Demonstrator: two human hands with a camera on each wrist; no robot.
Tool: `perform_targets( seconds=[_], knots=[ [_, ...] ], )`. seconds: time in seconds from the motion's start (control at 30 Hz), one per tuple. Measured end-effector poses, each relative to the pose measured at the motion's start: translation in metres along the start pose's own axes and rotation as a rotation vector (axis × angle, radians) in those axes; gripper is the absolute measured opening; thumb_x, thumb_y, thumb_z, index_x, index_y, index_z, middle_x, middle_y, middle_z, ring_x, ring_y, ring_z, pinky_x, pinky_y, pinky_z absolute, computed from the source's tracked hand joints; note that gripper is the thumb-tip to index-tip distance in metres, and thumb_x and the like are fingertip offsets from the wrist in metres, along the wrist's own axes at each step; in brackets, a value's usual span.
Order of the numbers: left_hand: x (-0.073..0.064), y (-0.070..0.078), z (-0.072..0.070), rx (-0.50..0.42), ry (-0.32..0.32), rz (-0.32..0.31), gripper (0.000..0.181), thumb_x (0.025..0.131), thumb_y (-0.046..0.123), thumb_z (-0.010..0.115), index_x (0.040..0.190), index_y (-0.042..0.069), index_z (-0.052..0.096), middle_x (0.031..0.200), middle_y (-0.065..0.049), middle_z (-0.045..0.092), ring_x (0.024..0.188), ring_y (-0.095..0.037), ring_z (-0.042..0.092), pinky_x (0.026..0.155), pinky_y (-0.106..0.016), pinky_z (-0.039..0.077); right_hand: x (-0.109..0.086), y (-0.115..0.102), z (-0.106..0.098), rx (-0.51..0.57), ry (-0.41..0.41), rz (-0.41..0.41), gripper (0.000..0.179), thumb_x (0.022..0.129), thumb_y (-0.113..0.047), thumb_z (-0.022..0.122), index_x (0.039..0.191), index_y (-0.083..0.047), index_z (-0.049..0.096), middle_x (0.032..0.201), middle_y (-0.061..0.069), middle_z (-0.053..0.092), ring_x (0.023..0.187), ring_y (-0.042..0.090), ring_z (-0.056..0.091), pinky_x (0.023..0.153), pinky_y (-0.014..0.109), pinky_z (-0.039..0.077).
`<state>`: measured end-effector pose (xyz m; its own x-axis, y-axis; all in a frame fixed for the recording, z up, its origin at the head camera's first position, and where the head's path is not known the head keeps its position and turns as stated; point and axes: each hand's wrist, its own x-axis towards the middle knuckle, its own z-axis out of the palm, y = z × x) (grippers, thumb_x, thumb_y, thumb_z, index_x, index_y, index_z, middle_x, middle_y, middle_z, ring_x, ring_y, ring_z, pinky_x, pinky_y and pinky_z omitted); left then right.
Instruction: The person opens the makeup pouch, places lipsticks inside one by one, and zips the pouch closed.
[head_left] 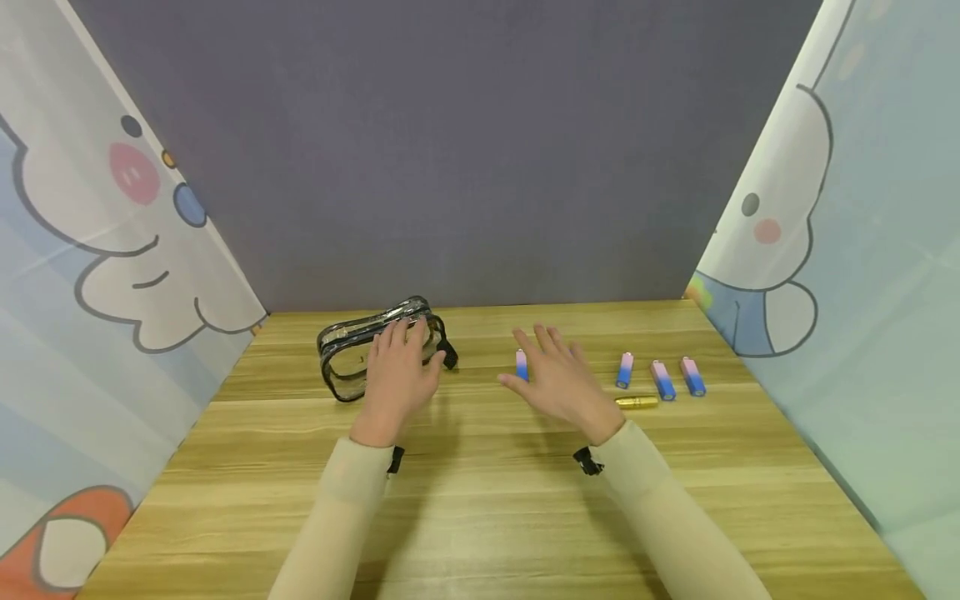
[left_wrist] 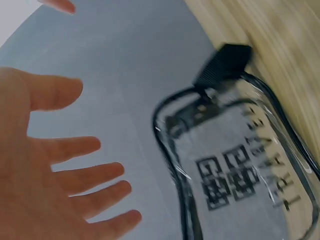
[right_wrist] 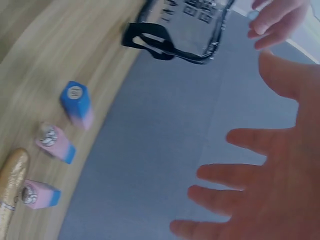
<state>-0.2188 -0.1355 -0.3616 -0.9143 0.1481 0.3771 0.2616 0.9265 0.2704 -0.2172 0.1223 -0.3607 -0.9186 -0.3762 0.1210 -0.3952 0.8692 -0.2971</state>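
A clear travel pouch (head_left: 348, 362) with black edges and a black side strap stands at the left of the table; dark printed lettering shows on it in the left wrist view. My left hand (head_left: 401, 375) hovers in front of it with fingers spread, holding nothing. In the left wrist view a gap separates the fingers from the pouch (left_wrist: 230, 185). My right hand (head_left: 558, 379) is held over the table, fingers extended, also holding nothing. It partly hides one small pink-and-blue block (head_left: 521, 367). Several similar pink-and-blue blocks (head_left: 625, 371) and a gold tube (head_left: 636, 402) lie to its right.
The wood-grain table (head_left: 480, 517) runs back to a grey panel (head_left: 480, 150). Cartoon-printed curtains (head_left: 885, 250) bound it on both sides. A black wrist strap (head_left: 588, 461) shows at my right sleeve.
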Motion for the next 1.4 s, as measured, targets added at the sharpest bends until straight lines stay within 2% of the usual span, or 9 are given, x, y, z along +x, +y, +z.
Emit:
perform_targets(
  seconds=[0.17,0.33,0.6,0.97,1.17,1.4],
  knots=[
    [0.004,-0.014,0.001,0.028,0.074,0.018,0.055,0.101,0.026,0.062,0.146,-0.002,0.049,0.142,-0.027,0.052,0.134,-0.047,0.044,0.113,-0.062,0.034,0.011,0.003,0.005,0.035,0.013,-0.043,0.078,0.101,-0.058,0.053,0.16,-0.011,0.033,0.161,0.025,0.03,0.148,0.045,0.027,0.117,0.065,0.027],
    [0.009,-0.029,-0.001,0.068,0.137,0.028,0.048,0.096,0.019,0.066,0.137,-0.005,0.056,0.132,-0.028,0.058,0.125,-0.048,0.052,0.105,-0.065,0.041,0.023,0.002,0.005,0.083,0.049,-0.078,0.072,0.101,-0.049,0.059,0.156,-0.007,0.039,0.156,0.023,0.04,0.143,0.043,0.038,0.114,0.06,0.036],
    [0.014,-0.053,-0.003,0.093,0.242,0.036,0.033,0.092,0.011,0.069,0.12,-0.007,0.064,0.119,-0.028,0.063,0.113,-0.048,0.056,0.094,-0.066,0.045,0.046,0.001,0.005,0.158,0.071,-0.083,0.064,0.103,-0.044,0.057,0.154,-0.008,0.042,0.154,0.018,0.045,0.141,0.038,0.043,0.116,0.054,0.036],
    [0.016,-0.074,0.001,0.17,0.229,0.02,0.026,0.09,0.006,0.071,0.115,-0.003,0.071,0.111,-0.025,0.065,0.103,-0.046,0.057,0.084,-0.061,0.048,0.071,-0.003,0.012,0.15,0.088,-0.129,0.055,0.103,-0.034,0.06,0.15,-0.006,0.049,0.149,0.016,0.052,0.139,0.035,0.047,0.115,0.05,0.039],
    [0.017,-0.078,0.002,0.18,0.195,0.012,0.023,0.091,0.003,0.071,0.113,-0.004,0.072,0.112,-0.027,0.065,0.103,-0.046,0.058,0.085,-0.06,0.048,0.081,-0.01,0.017,0.19,0.061,-0.117,0.053,0.103,-0.032,0.061,0.148,-0.006,0.05,0.149,0.017,0.052,0.138,0.035,0.048,0.112,0.05,0.042],
    [0.02,-0.081,0.001,0.163,0.199,0.043,0.018,0.093,0.003,0.071,0.11,-0.002,0.073,0.11,-0.026,0.067,0.099,-0.046,0.06,0.081,-0.059,0.049,0.09,-0.02,0.026,0.228,0.063,-0.111,0.051,0.103,-0.03,0.061,0.148,-0.007,0.052,0.148,0.014,0.053,0.138,0.033,0.048,0.112,0.05,0.043]
  ],
)
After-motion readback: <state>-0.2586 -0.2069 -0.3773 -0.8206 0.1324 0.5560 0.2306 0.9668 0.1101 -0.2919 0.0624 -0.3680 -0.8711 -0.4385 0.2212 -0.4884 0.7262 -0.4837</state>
